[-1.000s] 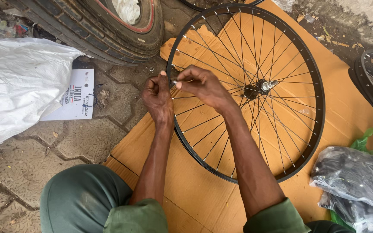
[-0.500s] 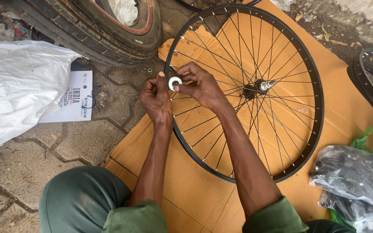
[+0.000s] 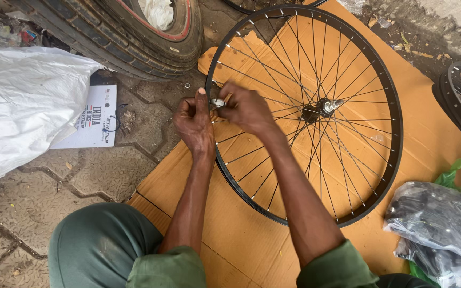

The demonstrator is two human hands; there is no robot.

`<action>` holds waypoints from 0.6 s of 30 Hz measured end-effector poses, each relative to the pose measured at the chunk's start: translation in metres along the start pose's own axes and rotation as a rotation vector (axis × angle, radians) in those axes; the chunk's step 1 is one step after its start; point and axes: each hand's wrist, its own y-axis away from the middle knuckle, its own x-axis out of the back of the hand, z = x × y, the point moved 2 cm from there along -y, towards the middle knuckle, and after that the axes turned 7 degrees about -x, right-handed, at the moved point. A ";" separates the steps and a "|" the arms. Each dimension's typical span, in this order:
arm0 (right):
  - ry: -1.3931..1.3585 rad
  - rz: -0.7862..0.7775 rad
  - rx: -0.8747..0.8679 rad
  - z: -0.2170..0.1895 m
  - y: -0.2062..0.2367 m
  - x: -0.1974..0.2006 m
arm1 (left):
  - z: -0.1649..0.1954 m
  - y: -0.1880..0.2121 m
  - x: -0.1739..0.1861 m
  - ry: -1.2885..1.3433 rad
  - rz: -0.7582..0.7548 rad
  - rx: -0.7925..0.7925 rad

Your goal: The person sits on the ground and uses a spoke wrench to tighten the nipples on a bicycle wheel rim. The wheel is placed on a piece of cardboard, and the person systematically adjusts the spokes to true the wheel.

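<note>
Both hands meet at the left rim of a spoked bicycle wheel (image 3: 305,114) (lying flat on cardboard (image 3: 230,224)), left hand (image 3: 196,122) closed, right hand (image 3: 246,109) pinching a small metal piece (image 3: 218,102) between them.

Floor: interlocking paving blocks (image 3: 70,176), dusty, under diffuse daylight. A flattened cardboard sheet (image 3: 433,122) covers the right portion. A large rubber tyre (image 3: 108,37) and white sack (image 3: 22,101) occupy the upper left.
</note>
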 end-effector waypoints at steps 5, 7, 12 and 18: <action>0.043 -0.062 0.048 0.001 -0.005 -0.003 | -0.001 -0.001 0.000 0.024 0.011 0.046; -0.192 -0.101 0.205 0.007 0.000 0.003 | -0.001 -0.001 0.000 0.050 0.016 0.039; -0.359 -0.066 0.204 0.008 -0.002 0.004 | 0.005 0.003 0.000 0.044 0.007 -0.012; 0.130 -0.006 0.114 -0.010 0.003 -0.001 | 0.009 0.002 0.001 0.058 0.008 0.101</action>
